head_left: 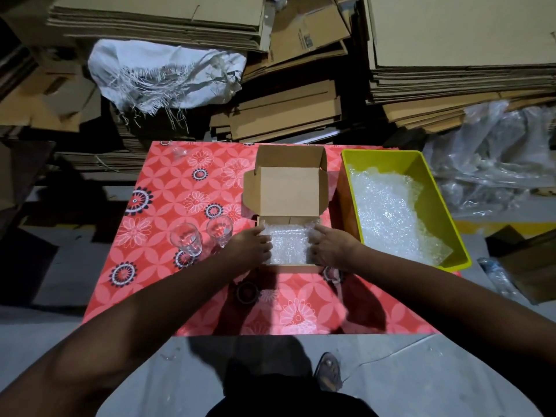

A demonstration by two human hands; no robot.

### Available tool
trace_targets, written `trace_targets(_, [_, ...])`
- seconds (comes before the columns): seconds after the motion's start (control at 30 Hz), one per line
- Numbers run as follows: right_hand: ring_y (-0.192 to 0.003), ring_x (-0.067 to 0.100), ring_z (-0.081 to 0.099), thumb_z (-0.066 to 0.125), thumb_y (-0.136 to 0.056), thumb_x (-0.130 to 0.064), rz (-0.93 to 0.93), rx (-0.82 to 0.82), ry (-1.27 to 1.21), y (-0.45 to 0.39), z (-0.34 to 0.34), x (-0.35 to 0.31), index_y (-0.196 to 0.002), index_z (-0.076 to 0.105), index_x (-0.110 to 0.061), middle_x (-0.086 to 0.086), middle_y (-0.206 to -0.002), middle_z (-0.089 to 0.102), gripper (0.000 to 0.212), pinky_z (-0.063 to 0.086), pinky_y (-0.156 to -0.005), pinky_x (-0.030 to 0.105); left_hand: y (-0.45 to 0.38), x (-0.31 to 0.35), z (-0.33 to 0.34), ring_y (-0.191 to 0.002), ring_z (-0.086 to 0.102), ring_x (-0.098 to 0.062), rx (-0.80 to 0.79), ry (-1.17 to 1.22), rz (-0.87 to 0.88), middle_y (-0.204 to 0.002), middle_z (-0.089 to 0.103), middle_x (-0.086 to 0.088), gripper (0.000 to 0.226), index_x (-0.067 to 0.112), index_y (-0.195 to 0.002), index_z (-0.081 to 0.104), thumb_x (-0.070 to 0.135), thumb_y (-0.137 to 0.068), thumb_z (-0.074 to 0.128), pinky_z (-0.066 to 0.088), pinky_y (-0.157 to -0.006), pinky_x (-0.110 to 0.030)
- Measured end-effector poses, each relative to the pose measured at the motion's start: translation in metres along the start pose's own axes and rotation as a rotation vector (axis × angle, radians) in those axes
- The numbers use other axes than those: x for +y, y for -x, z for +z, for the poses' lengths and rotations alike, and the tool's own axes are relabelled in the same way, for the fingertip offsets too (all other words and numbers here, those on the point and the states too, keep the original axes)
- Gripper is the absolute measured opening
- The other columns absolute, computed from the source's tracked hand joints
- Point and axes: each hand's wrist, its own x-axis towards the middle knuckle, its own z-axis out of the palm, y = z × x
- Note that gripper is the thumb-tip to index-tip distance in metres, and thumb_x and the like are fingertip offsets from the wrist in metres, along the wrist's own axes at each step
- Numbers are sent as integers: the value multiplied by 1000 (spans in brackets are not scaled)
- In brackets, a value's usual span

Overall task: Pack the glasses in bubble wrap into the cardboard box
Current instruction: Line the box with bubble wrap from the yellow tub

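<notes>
Head view: a person is standing at the near edge of a table (168, 206) covered in a red flowered cloth, both arms reaching out over it.
Yellow bin (433, 188): is sitting at the far right of the table, just right of the box, holding loose spare wrap (391, 218).
Cardboard box (290, 267): is lying open mid-table, lid flap standing toward the far side, its long axis running left to right.
Bubble wrap (288, 245): is lining the box floor, spreading between the two hands.
Left hand (251, 245): is pressing on the left end of the lining, fingers curling loosely onto the wrap; a true pinch cannot be told.
Right hand (332, 248): is pressing on the right end of the lining at the box's right wall, fingers bent over the wrap in the same way; neither hand is holding a glass.
Glasses: two clear tumblers are standing upright and unwrapped just left of the box, the nearer-left glass (185, 242) and the glass by the box (220, 233) a little apart.
Key relation: the glasses are lying to the left of the fingers, the one by the box almost beside the left wrist, so the left hand is judged the nearer for a pick-up; the right would be crossing the box.
Stage: lining seems under way, packing not yet begun.
</notes>
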Motion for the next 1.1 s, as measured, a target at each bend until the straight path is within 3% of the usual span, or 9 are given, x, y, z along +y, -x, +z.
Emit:
trace_targets(0.07, [-144, 27, 35, 39, -105, -23, -28, 2, -36, 5, 11, -3, -137, 50, -23, -1, -140, 57, 35, 15, -120, 52, 7, 1, 15, -104, 66, -16, 156, 119, 60, -94, 71, 11, 13, 28, -87, 71, 19, -77, 69, 39, -95, -34])
trace_targets(0.13, [-141, 23, 39, 41, -103, -22, -48, 9, -80, 8, 17, -1, -136, 51, -25, -4, -140, 56, 34, 18, -119, 50, 10, 4, 18, -103, 67, -17, 180, 158, 69, -91, 71, 10, 22, 26, -86, 71, 18, -79, 53, 41, -91, -32])
trace_targets(0.33, [-141, 24, 40, 37, -105, -20, 6, 104, -171, 19, -1, 1, -142, 48, -25, -1, -142, 56, 39, 13, -121, 50, 16, 0, -5, -131, 46, -24, 50, 94, 73, -128, 57, 2, 42, 22, -129, 53, 31, -88, 57, 32, -108, -42])
trace_targets(0.5, [-137, 20, 45, 53, -93, -18, 211, 279, -369, 38, -15, -4, -131, 60, -25, -4, -140, 59, 40, 24, -116, 47, 16, 20, -13, -93, 62, -19, 264, 402, -54, -98, 64, 4, 24, 24, -107, 59, 34, -85, 63, 47, -88, -37])
trace_targets(0.63, [-102, 24, 65, 63, -65, -12, 489, 687, -657, 70, -20, -4, -109, 72, -22, -4, -108, 73, 46, 50, -88, 37, 4, 48, -26, -58, 54, -17, 311, 530, -155, -64, 56, 4, 13, 19, -79, 61, 18, -79, 74, 44, -64, -31])
trace_targets(0.77, [-96, 29, 65, 60, -71, -11, 881, 863, -933, 115, 2, 3, -105, 72, -17, 3, -96, 74, 37, 53, -79, 36, -15, 47, -33, -43, 53, -14, 300, 613, -329, -52, 51, 6, 26, 21, -70, 61, 5, -63, 80, 42, -51, -25])
trace_targets(0.9, [-113, 30, 63, 59, -84, -15, 1091, 552, -1169, 135, 50, 20, -121, 67, -18, 8, -119, 71, 39, 53, -89, 38, -27, 49, -54, -75, 68, -21, 216, 732, -434, -78, 69, -1, 8, 22, -91, 67, 15, -89, 63, 53, -71, -31])
trace_targets(1.0, [-129, 31, 53, 59, -92, -21, 896, 80, -1181, 135, 73, 31, -150, 43, -19, 12, -144, 56, 60, 45, -98, 33, -23, 51, -59, -60, 63, -14, 301, 873, -617, -68, 65, -1, 11, 21, -76, 64, 24, -86, 68, 48, -54, -19])
trace_targets(1.1, [-143, 31, 39, 58, -93, -24, 646, -155, -1187, 118, 89, 34, -161, 17, -23, 9, -164, 28, 79, 36, -112, 33, -26, 46, -50, -49, 57, -20, 255, 864, -586, -53, 55, 0, 23, 20, -66, 60, 21, -65, 83, 39, -45, -26])
